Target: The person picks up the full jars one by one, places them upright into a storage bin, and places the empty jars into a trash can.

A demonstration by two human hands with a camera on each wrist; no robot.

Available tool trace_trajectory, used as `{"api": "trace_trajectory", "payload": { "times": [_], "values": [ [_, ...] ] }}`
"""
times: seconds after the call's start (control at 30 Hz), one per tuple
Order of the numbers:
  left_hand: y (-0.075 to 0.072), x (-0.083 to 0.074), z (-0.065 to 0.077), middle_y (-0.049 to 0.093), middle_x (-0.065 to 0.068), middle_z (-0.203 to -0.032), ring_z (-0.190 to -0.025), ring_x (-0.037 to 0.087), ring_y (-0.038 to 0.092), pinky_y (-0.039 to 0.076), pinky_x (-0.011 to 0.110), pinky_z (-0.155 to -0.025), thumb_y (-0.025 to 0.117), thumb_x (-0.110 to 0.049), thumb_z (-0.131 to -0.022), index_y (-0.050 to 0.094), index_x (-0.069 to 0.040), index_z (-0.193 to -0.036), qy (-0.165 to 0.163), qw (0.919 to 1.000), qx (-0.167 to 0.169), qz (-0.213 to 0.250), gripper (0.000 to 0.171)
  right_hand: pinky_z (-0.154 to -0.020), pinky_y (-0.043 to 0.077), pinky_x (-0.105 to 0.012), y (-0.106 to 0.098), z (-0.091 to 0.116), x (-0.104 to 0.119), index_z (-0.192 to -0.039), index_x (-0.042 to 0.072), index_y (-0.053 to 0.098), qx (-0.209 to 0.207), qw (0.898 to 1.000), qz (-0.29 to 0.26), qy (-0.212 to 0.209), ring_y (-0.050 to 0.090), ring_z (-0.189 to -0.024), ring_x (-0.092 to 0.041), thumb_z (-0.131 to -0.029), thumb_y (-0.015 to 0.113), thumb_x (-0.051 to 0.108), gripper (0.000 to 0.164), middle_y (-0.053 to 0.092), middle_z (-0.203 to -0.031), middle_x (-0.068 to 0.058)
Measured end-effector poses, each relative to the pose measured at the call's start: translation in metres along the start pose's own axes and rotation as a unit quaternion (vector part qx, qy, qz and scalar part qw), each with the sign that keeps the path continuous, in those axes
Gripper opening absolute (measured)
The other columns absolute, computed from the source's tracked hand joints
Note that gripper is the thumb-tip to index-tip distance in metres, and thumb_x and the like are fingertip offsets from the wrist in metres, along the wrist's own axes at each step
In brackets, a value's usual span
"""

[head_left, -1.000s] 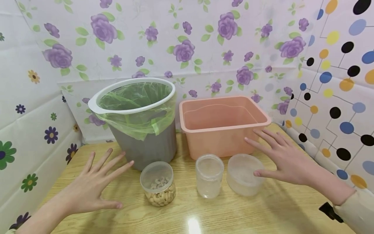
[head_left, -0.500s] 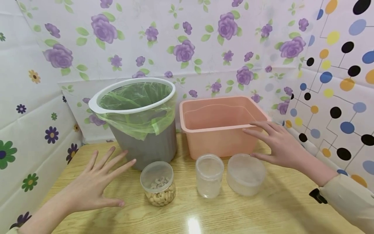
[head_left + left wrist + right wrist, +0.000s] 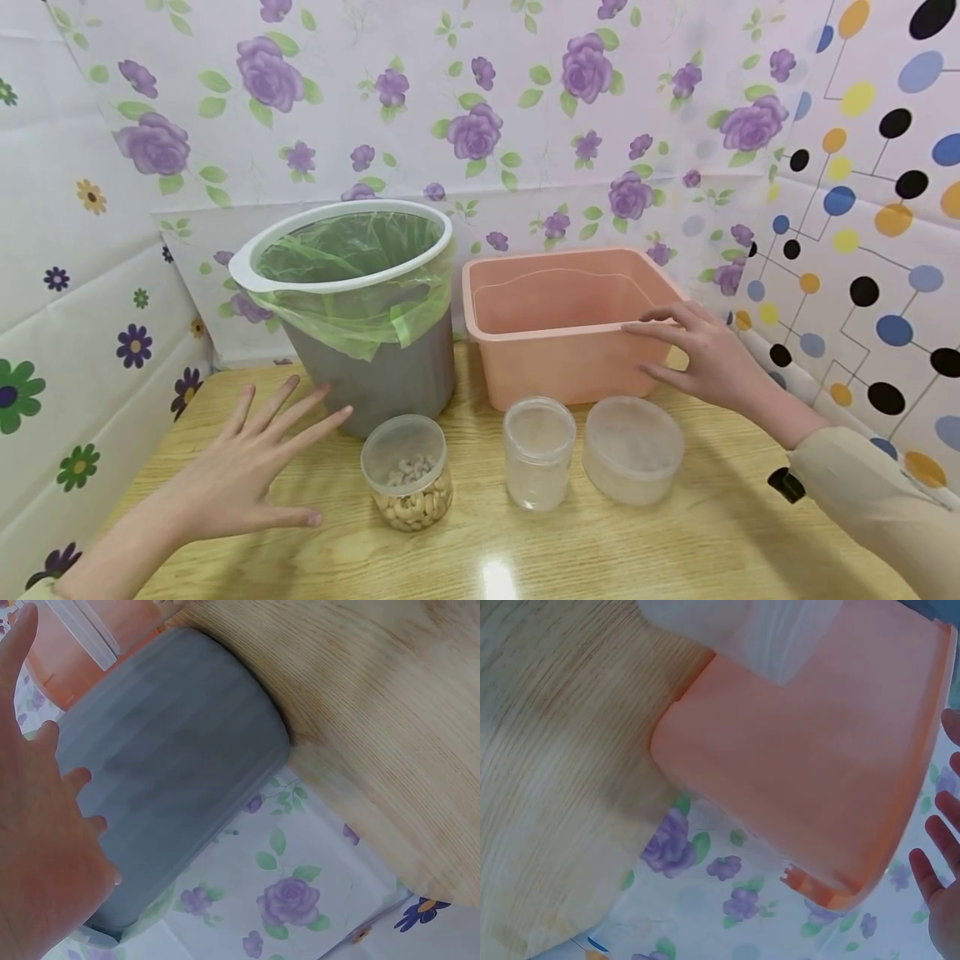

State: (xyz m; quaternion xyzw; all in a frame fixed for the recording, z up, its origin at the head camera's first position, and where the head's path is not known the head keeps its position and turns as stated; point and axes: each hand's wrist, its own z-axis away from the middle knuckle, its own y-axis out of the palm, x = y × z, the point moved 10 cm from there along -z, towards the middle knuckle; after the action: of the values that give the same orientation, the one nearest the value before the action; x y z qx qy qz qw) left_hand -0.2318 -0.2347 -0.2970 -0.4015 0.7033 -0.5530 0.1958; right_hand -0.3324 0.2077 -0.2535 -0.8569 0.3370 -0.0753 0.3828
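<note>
In the head view my left hand [image 3: 232,467] hovers over the table at left with fingers spread, holding nothing. It is nearest a grey bin [image 3: 382,375] with a white rim and green liner bag, and a clear jar of cashews [image 3: 412,500]. My right hand [image 3: 705,358] is by the front right corner of a pink plastic basin [image 3: 562,367], fingers slightly bent and holding nothing. Whether it touches the rim, I cannot tell. Below it stands a round translucent container [image 3: 633,454], beside a taller clear jar [image 3: 538,467]. The left wrist view has the bin's side [image 3: 180,757] beyond the fingers.
Everything stands on a wood-grain table [image 3: 480,550]. Behind it hangs a floral sheet [image 3: 517,192], with a dotted sheet [image 3: 870,250] at right and another flowered sheet [image 3: 97,317] at left. A small black object [image 3: 786,483] lies beside my right sleeve.
My right hand has moved left and up toward the back, from above the round container to the basin's front right corner, its fingers bending slightly. The left hand has barely moved.
</note>
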Motion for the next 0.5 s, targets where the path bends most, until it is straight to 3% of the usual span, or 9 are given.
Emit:
{"api": "trace_trajectory", "payload": {
  "times": [0.1,0.23,0.37,0.5],
  "values": [
    [0.0,0.0,-0.001,0.022,0.011,-0.165,-0.155,0.024,-0.015,-0.022,0.054,-0.118,0.066,-0.075,-0.074,0.028,-0.026,-0.157,0.0,1.0,-0.001,0.001,0.103,-0.071,0.042,-0.032,0.003,0.0,-0.005,-0.128,0.023,0.068,-0.011,1.0,-0.012,0.006,0.056,-0.098,-0.019,-0.068,0.088,0.019,0.063,0.064,-0.116,-0.006],
    [0.001,-0.001,-0.002,0.023,0.011,-0.164,-0.155,0.023,-0.015,-0.022,0.053,-0.118,0.065,-0.075,-0.075,0.028,-0.027,-0.157,0.0,1.0,0.001,0.005,0.102,-0.075,0.038,-0.031,0.008,0.004,-0.011,-0.125,0.023,0.07,-0.018,0.999,-0.033,0.016,0.054,-0.096,-0.017,-0.066,0.089,0.014,0.062,0.064,-0.111,-0.005],
    [0.002,0.0,-0.001,0.022,0.01,-0.165,-0.155,0.023,-0.015,-0.021,0.056,-0.118,0.064,-0.075,-0.076,0.027,-0.028,-0.157,-0.001,0.9999,0.005,0.012,0.101,-0.08,0.036,-0.035,0.012,0.007,-0.016,-0.123,0.021,0.071,-0.041,0.997,-0.055,0.02,0.054,-0.096,-0.021,-0.073,0.086,0.016,0.052,0.064,-0.109,-0.007],
    [0.004,0.001,0.0,0.025,0.011,-0.164,-0.155,0.022,-0.014,-0.02,0.057,-0.117,0.063,-0.075,-0.077,0.027,-0.029,-0.157,-0.004,0.9997,0.011,0.02,0.1,-0.078,0.033,-0.035,0.016,0.007,-0.019,-0.12,0.018,0.073,-0.094,0.994,-0.063,0.008,0.051,-0.092,-0.025,-0.084,0.078,0.028,0.037,0.065,-0.106,-0.011]
  ]
}}
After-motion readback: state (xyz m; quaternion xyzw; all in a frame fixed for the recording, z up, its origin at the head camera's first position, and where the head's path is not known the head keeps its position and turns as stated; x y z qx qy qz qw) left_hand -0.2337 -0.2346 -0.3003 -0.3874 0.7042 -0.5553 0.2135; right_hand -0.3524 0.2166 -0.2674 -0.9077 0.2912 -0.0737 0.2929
